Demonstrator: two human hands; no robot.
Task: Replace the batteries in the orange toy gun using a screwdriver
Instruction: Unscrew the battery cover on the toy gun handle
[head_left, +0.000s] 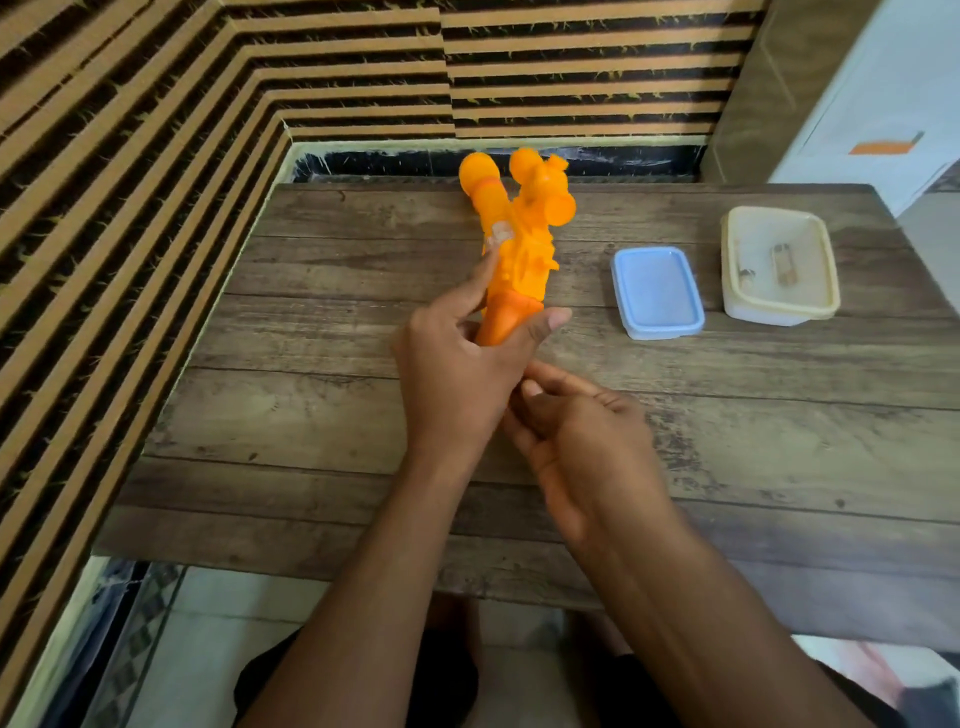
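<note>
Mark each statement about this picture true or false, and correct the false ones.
1. The left hand grips the orange toy gun. True.
2. The blue lid sits on the cream container. False: it lies on the table beside the container.
3. The cream container is open, with small items inside. True.
4. The right hand rests flat on the table, far from the gun. False: its fingers are curled, close to the left hand and the gun's grip end.
</note>
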